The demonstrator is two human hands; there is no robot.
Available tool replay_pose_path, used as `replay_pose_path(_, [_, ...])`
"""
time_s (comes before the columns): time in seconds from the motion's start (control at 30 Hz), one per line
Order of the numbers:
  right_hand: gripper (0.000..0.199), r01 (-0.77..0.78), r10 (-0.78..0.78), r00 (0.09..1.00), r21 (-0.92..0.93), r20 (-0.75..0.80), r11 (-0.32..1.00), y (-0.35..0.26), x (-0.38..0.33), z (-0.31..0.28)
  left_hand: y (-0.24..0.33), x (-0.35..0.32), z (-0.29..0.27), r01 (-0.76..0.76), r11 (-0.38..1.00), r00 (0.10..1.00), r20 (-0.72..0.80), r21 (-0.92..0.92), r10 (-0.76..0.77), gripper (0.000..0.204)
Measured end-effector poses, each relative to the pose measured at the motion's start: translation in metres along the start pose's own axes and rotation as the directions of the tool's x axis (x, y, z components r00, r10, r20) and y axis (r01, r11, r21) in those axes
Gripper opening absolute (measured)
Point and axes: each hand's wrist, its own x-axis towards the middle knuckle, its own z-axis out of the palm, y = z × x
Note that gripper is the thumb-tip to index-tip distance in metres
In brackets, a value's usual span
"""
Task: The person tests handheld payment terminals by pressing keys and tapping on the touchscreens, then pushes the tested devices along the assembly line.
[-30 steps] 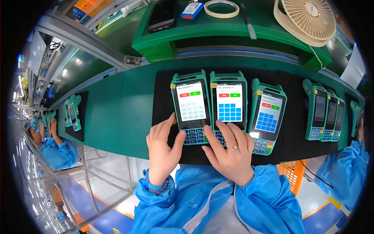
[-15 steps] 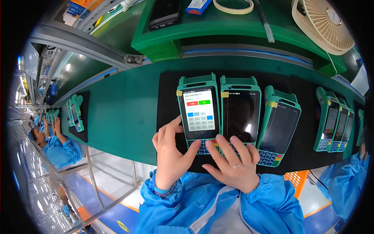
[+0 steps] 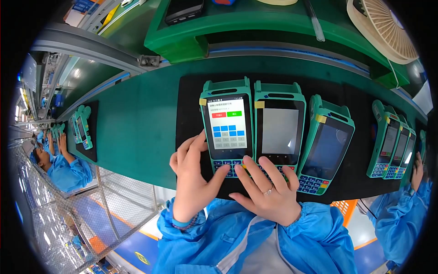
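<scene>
Three green handheld payment terminals lie side by side on a black mat, each with a yellow tab at its screen corner. The left payment terminal (image 3: 230, 132) has a lit white screen with a red and a green button above a grid of blue and grey keys. My left hand (image 3: 194, 178) grips its lower left side, thumb on the keypad. My right hand (image 3: 271, 196) has its fingers spread over the keypads of the left terminal and the middle payment terminal (image 3: 279, 130), whose screen shows pale grey. The right payment terminal (image 3: 329, 141) sits tilted with a dark screen; neither hand touches it.
More terminals (image 3: 391, 141) stand at the right, near a co-worker's hand (image 3: 417, 171). Others (image 3: 82, 128) lie far left, by another person (image 3: 68, 169). Behind is a green shelf (image 3: 182, 45) bearing a black device (image 3: 185, 11) and a fan (image 3: 383, 29).
More keys on the left terminal's screen have turned blue. The middle screen went from black to pale grey. My right fingers have shifted slightly over the keypad. A co-worker's hand now shows at right.
</scene>
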Motion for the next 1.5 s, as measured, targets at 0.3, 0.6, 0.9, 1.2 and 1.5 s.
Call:
replay_pose_path(0.3, [0.05,-0.039,0.038,0.999,-0.051,-0.03,0.998,0.001,-0.001,-0.003,-0.006,-0.002,-0.01,-0.045,0.999,0.991,0.123,0.009,0.043,0.071])
replay_pose_path(0.6, [0.046,0.06,-0.06,0.998,-0.039,0.002,0.997,0.0,-0.001,0.0,0.0,-0.004,0.002,-0.017,1.0,0.999,0.044,0.002,0.017,0.071])
replay_pose_path(0.9, [0.042,0.055,-0.056,0.998,-0.019,-0.027,0.998,0.002,-0.002,0.002,-0.008,-0.003,-0.006,-0.073,0.997,0.994,0.082,0.018,0.071,0.073])
replay_pose_path(1.2, [0.04,-0.046,0.046,0.996,-0.001,-0.082,0.999,0.0,-0.007,0.001,-0.006,-0.005,-0.005,-0.088,0.996,0.988,0.125,0.014,0.086,0.074])
replay_pose_path(1.5, [0.036,0.063,-0.061,0.994,0.014,-0.088,0.998,0.0,-0.005,0.002,-0.003,-0.009,0.003,-0.055,0.997,0.998,0.031,0.061,0.054,0.075])
